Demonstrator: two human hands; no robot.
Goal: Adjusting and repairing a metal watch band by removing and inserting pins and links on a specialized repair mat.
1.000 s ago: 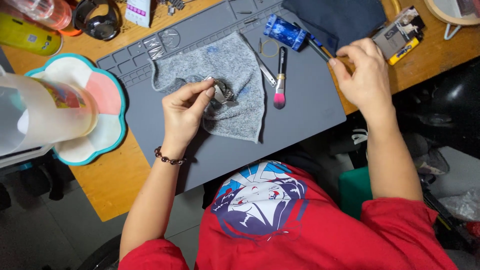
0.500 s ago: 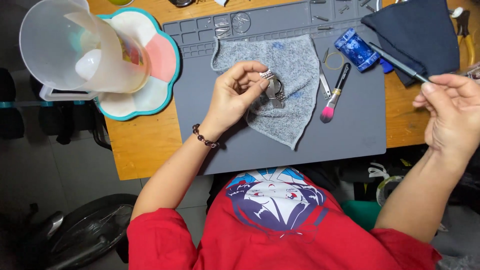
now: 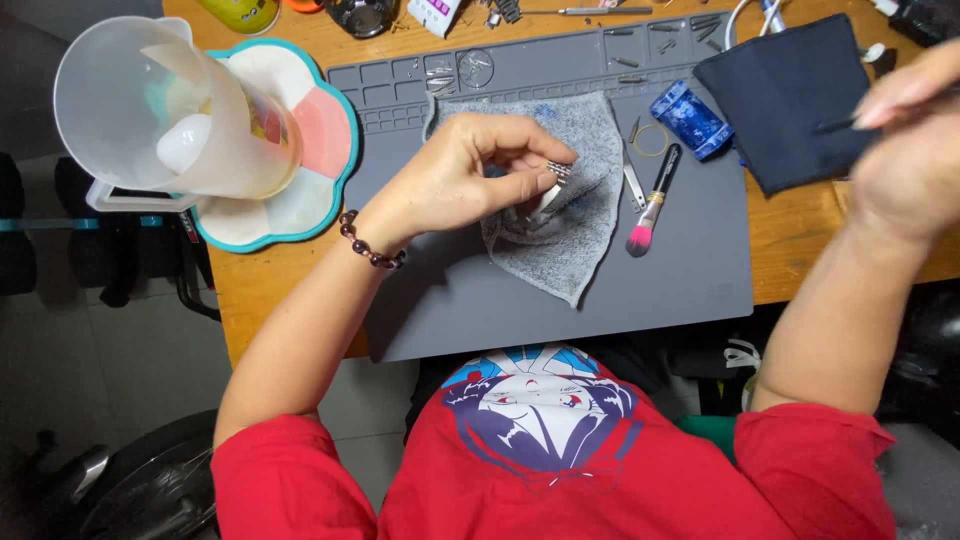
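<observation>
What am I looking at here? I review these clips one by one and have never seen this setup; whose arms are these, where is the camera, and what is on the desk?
There is no machine: a person in a red shirt wears a camera on the head, looking down at their own two hands. The left hand pinches a small metal watch over a grey cloth, which lies on a grey work mat on a wooden desk. The right hand, blurred at the frame's edge, holds a thin dark tool. On the mat lie a pink-tipped brush, tweezers and a blue packet. A dark cloth and a clear plastic jug on a flower-shaped tray sit alongside.
</observation>
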